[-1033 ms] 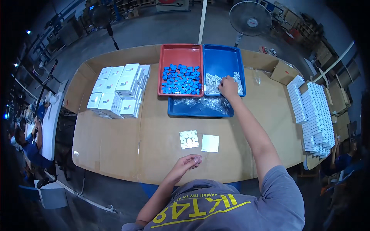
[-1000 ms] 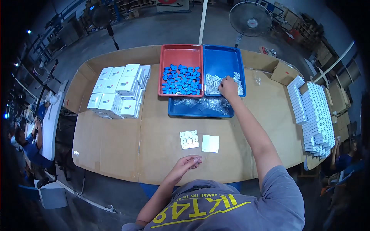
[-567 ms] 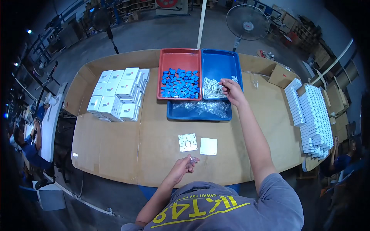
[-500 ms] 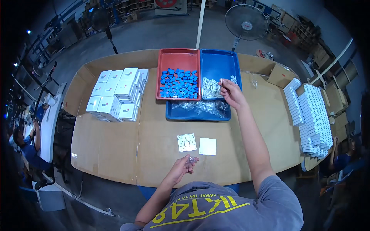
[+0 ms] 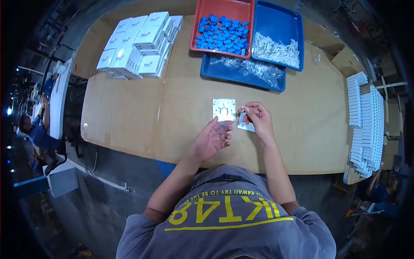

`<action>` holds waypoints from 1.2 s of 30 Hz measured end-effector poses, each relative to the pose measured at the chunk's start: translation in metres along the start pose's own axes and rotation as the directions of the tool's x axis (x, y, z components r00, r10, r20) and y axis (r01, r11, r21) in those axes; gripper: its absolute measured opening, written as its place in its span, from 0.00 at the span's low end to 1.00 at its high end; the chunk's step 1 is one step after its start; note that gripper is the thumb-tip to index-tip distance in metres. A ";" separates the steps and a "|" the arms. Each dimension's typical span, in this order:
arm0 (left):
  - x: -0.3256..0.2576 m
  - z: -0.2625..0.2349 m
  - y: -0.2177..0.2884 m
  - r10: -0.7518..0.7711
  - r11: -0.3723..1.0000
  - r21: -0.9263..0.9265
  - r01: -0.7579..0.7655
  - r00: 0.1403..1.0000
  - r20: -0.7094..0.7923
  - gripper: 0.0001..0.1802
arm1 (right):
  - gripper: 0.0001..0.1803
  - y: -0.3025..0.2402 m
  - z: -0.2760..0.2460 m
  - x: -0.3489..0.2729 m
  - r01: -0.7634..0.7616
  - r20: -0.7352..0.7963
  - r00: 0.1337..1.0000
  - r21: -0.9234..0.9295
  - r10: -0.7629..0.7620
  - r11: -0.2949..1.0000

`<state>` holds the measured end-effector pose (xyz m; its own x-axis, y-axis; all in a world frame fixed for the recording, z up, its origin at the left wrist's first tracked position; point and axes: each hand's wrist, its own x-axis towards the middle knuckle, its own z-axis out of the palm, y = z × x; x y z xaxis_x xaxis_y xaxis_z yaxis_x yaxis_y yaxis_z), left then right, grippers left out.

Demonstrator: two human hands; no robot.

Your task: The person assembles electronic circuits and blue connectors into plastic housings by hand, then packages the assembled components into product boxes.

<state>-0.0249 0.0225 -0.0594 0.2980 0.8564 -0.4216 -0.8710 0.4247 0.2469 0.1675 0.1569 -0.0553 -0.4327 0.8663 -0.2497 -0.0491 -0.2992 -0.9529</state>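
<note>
Over the bench (image 5: 125,116), I judged the step as bagging small parts; the next move called for a steady pinch. The right hand (image 5: 261,123) partly covered the plain white square (image 5: 246,126); the left hand (image 5: 211,141) lay below the marked white square (image 5: 224,108). Left fingers loosely grasped clear plastic (image 5: 224,124); right fingers pinched a small pale piece (image 5: 243,109) at their tips, near the plastic but apart.

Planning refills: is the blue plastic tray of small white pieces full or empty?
Neither: the blue plastic tray is part-filled. Slender white pieces cover its near end; bare blue shows beyond.
</note>
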 end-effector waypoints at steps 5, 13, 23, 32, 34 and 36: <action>-0.001 -0.013 -0.005 -0.029 0.998 0.058 0.029 1.000 -0.003 0.28 | 0.08 0.008 0.009 -0.030 0.031 0.008 0.999 0.011 -0.031 0.999; -0.005 0.009 -0.009 -0.043 0.984 0.169 0.057 0.996 -0.083 0.26 | 0.08 -0.042 0.013 -0.031 0.328 0.309 0.931 -0.469 -0.195 0.820; -0.004 0.005 -0.014 -0.052 0.971 0.226 0.077 0.992 -0.114 0.23 | 0.07 -0.054 0.010 -0.014 0.349 0.598 0.799 -0.388 -0.054 0.853; 0.001 0.002 -0.019 0.013 0.983 0.180 -0.022 0.998 0.055 0.21 | 0.23 -0.057 0.024 -0.016 0.290 0.645 0.753 -0.505 0.132 0.813; 0.002 0.004 -0.020 0.048 0.981 0.183 -0.063 0.995 0.083 0.22 | 0.27 -0.049 0.025 -0.014 0.109 0.650 0.718 -0.457 0.248 0.883; 0.004 0.000 -0.022 0.042 0.987 0.151 -0.056 0.995 0.090 0.22 | 0.28 -0.049 0.023 -0.014 0.126 0.636 0.749 -0.414 0.187 0.901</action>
<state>-0.0044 0.0169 -0.0664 0.2946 0.8965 -0.3308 -0.8175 0.4157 0.3986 0.1554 0.1499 -0.0015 -0.9056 0.3380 -0.2562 0.2741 0.0056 -0.9617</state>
